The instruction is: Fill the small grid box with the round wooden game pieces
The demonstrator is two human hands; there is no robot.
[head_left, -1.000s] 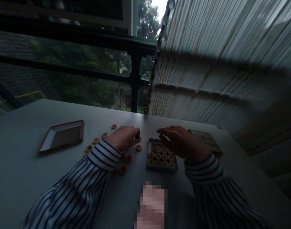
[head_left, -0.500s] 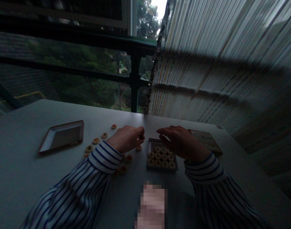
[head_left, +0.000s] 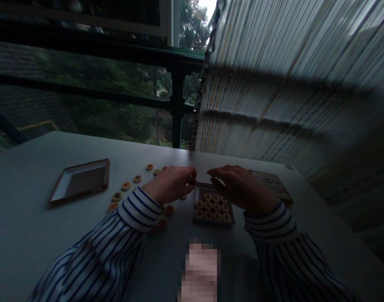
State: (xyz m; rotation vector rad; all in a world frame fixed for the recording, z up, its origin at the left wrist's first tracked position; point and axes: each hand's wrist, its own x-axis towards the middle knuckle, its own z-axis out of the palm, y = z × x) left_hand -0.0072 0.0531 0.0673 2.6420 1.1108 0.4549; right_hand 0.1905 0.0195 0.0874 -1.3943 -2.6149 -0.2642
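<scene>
Eleven round pieces (head_left: 216,206) can be counted in one small box (head_left: 202,192), open side up, its long axis seeming to run away from the person. The left hand (head_left: 171,183) pinches one piece (head_left: 192,181) near the box's far left corner — its marking is hard to make out. The right hand (head_left: 234,184), thumb and fingers apart, hides the far right corner. At least nine loose pieces (head_left: 137,178) lie on the table (head_left: 84,226), some partly covered by the left sleeve (head_left: 141,209).

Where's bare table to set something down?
Bare: near-left of the table, between the open tray and left sleeve; far strip, between loose pieces and railing. Crowded: pieces around the left hand, box by the right hand.
</scene>
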